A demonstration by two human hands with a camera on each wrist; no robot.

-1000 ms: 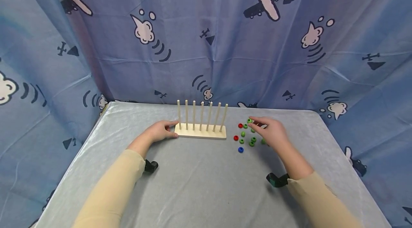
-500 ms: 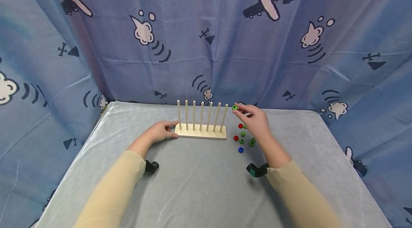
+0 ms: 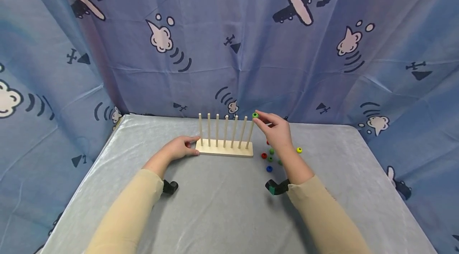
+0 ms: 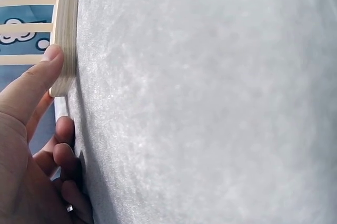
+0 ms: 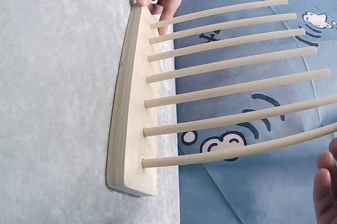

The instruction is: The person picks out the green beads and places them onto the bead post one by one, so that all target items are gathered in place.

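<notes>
A wooden peg rack point(image 3: 224, 149) stands on the table, its row of several thin pegs upright. My left hand point(image 3: 179, 147) grips the rack's left end, with the thumb on the front edge of the base point(image 4: 67, 29) in the left wrist view. Between thumb and forefinger, my right hand point(image 3: 277, 131) pinches a green bead point(image 3: 255, 115) at the tip of the rightmost peg point(image 3: 250, 134). Whether the peg has entered the bead's hole I cannot tell. In the right wrist view only some right fingers point(image 5: 325, 182) show; the bead is out of that frame.
Right of the rack lie loose beads: a blue bead point(image 3: 269, 169), a red bead point(image 3: 264, 155), several green ones and a yellow bead point(image 3: 299, 150). My right forearm hides part of this group. Behind the grey-covered table point(image 3: 215, 206) hangs a blue printed curtain point(image 3: 201, 46).
My right hand has lifted a green bead from the loose group and carried it left to the rightmost peg's tip. A yellow bead has come into sight. The left hand keeps its hold.
</notes>
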